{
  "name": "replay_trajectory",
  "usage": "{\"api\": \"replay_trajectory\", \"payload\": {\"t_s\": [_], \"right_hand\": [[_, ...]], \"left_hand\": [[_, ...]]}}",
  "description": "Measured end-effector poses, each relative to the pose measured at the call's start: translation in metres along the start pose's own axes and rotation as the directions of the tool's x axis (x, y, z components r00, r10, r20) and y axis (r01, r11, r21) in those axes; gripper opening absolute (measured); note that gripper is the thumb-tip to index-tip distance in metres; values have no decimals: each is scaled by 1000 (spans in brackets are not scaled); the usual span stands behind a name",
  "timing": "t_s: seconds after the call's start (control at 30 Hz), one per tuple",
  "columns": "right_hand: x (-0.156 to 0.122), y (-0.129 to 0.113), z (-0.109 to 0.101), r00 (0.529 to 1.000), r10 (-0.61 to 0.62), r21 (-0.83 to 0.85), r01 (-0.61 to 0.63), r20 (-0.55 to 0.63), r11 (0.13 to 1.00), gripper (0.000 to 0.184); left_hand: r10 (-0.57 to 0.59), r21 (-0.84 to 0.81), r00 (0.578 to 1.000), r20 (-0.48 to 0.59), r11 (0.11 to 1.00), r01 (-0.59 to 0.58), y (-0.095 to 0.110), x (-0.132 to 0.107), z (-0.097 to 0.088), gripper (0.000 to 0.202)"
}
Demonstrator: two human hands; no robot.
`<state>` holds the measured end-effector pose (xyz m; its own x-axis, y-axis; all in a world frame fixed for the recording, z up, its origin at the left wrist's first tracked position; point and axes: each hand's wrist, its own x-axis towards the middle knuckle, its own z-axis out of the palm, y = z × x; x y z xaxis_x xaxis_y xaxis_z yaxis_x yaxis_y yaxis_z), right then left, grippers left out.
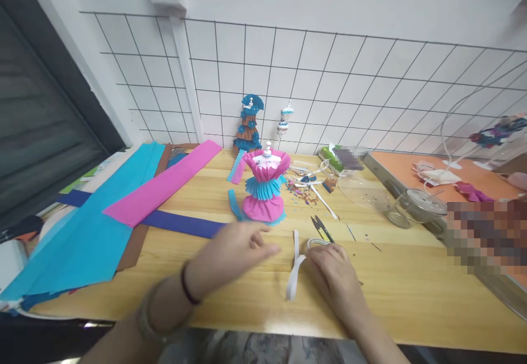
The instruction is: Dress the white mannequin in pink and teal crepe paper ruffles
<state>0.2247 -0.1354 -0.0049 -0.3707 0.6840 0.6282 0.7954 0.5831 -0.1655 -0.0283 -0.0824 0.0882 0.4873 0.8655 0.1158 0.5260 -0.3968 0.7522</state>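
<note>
A small dress form stands upright on the table, wearing a pink and turquoise crepe paper dress [264,191] with a ruffled waist. My left hand [241,248] is just in front of its hem, thumb and forefinger apart, with nothing seen in it; it is slightly blurred. My right hand [334,268] is closed at the edge of a white ring-shaped roll of tape [318,240], most of it hidden under the fingers. A loose white strip [293,281] lies looped between my hands. Behind the right hand are black and yellow thread snips [321,228].
Turquoise crepe paper [94,227], a pink sheet [164,183] and a dark blue strip [185,224] lie at left. Paper scraps [307,191] are scattered behind the snips. Two smaller dressed forms, one in a blue-brown dress [248,128], stand by the wall. An orange-topped table [395,172] adjoins at right.
</note>
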Motion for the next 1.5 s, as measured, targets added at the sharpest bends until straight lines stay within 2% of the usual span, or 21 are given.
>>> {"api": "replay_trajectory", "payload": {"t_s": [0.07,0.13,0.2,0.27,0.37,0.5,0.63,0.77,0.83,0.93,1.0,1.07,1.13,1.27,1.37,1.5], "right_hand": [[-1,-5,5,999,-31,-23,32,17,999,21],[-2,-9,9,998,-48,-38,49,37,998,21],[-3,-11,11,998,-48,-30,50,46,998,23],[-6,-13,12,998,-41,6,41,47,999,26],[-13,-13,14,999,7,72,-11,48,997,30],[-23,-17,16,989,140,71,-144,49,987,30],[-30,-23,15,982,179,82,-184,58,980,32],[-30,-25,11,928,370,103,-371,29,923,50],[-29,-25,8,905,425,61,-424,-11,904,55],[-28,-24,4,898,437,-61,-439,-38,896,48],[-28,-23,2,879,476,-86,-477,-36,874,44],[-29,-21,1,867,496,-77,-499,-54,863,39],[-30,-18,1,885,462,-55,-465,-55,884,33],[-28,-14,2,928,372,-2,-372,36,928,25],[-21,-13,-1,925,379,-75,-376,33,924,27],[-2,-8,-13,941,339,-115,-339,-21,934,29]], "left_hand": [[-69,-2,998,10,998,69,-4,-14,42,67],[-103,-41,994,37,994,105,-7,-21,75,70],[-128,-87,992,20,988,129,-10,-24,92,49],[-110,-77,994,1,991,109,-11,-25,97,24],[-51,29,999,-14,998,52,-13,-26,92,25],[-1,171,1000,1,985,1,-17,-29,85,27],[80,276,997,8,958,-79,-18,-36,78,27],[150,408,987,-62,906,-113,-23,-43,67,26],[156,470,986,-59,876,-110,-26,-46,61,26],[179,533,983,-27,835,-137,-31,-52,56,27],[227,558,973,-50,814,-161,-33,-56,55,28],[281,563,956,-85,805,-186,-36,-58,56,28],[298,552,950,-92,809,-200,-39,-59,55,27],[221,535,975,-27,827,-173,-43,-53,51,28],[170,422,985,-11,894,-149,-43,-45,44,25],[196,243,973,-125,956,-162,-36,-31,31,26]]}}
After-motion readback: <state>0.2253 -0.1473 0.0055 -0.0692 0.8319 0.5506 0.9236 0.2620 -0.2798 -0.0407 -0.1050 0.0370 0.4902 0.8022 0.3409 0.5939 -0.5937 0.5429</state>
